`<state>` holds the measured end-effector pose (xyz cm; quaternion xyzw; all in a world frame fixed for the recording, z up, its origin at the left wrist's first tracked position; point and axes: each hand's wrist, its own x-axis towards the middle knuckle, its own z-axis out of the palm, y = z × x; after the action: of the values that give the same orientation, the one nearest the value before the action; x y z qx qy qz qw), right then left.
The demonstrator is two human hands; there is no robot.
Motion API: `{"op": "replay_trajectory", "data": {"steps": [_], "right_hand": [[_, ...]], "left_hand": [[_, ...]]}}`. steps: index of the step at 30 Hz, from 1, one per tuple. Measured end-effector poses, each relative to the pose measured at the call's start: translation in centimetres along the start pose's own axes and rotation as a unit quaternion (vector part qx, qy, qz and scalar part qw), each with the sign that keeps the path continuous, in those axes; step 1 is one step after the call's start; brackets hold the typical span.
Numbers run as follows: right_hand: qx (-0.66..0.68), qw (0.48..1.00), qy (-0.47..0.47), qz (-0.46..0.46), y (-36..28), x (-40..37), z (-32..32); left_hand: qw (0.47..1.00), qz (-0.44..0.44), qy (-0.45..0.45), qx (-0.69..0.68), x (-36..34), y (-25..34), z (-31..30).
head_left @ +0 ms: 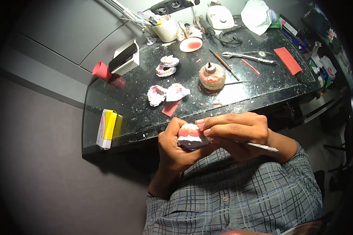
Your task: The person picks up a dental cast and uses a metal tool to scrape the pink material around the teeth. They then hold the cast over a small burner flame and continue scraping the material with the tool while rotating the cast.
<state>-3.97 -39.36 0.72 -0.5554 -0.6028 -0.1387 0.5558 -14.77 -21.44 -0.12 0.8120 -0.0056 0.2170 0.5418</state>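
My left hand is wrapped round a dental cast in front of the bench's edge. Pink wax with pale teeth along its top sits on the white and dark base. Two fingertips of my right hand touch the cast's right upper side. A slim, pale-handled tool sticks out from under that hand, its working end hidden. On the bench just beyond lie white dental casts and a pink wax strip.
On the black bench stand a spirit burner, a hinged cast pair, pliers, a brown-handled tool, a red wax sheet and a yellow-white box. A pink cup and tool holder are at the back.
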Motion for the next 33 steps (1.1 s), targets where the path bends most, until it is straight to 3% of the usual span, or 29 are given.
{"op": "replay_trajectory", "data": {"steps": [8,18,23,33], "right_hand": [[0.024,0.999,-0.015,0.032,-0.6,0.2,-0.5],[0.045,0.998,-0.027,0.043,-0.9,0.4,-0.7],[0.046,0.998,-0.026,0.033,-0.7,0.2,-0.5],[0.01,0.999,-0.01,0.052,-0.2,0.4,-0.6]], "left_hand": [[0.995,-0.042,-0.036,-0.079,-0.1,0.0,-0.6],[0.989,-0.022,-0.09,-0.114,0.2,-0.3,-1.7],[0.977,-0.075,-0.098,-0.175,0.0,-0.4,-1.7],[0.975,-0.086,-0.123,-0.163,0.4,-1.0,-2.2]]}}
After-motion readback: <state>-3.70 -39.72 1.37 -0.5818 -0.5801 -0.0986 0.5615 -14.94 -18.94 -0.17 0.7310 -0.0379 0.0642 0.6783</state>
